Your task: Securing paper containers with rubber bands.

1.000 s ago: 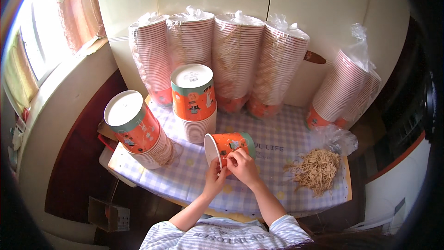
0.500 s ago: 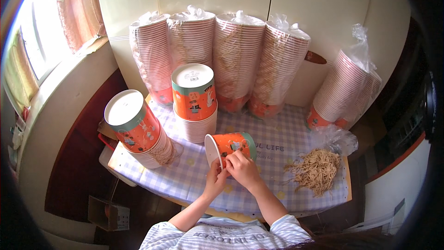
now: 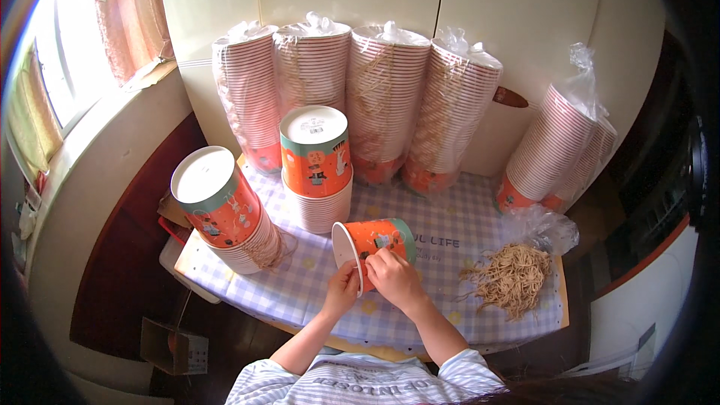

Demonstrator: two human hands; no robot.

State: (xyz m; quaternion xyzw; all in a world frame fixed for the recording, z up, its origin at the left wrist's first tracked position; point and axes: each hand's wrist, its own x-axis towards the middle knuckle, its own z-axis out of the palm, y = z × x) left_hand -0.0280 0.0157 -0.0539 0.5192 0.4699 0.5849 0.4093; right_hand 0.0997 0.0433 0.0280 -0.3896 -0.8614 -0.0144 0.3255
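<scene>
The orange paper cup [image 3: 373, 242] lies tipped on the checked tablecloth [image 3: 450, 225], mouth toward nine o'clock. The left hand [image 3: 341, 290] pinches its rim and the right hand [image 3: 394, 279] grips its side. Judged step: working the rim; the next move needs a firm hold, with the pile of tan elastic bands [image 3: 514, 280] at three o'clock.

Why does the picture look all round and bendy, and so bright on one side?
Head view: the fisheye lens bends the cupboard doors and darkens the corners; daylight glares white at the window on the left; the cup in both hands stays sharp.

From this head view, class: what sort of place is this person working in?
Probably a home room used for piecework: a small checked-cloth table by a curtained window, bagged paper-cup stacks, and a pile of strings. Both hands hold one cup.
</scene>
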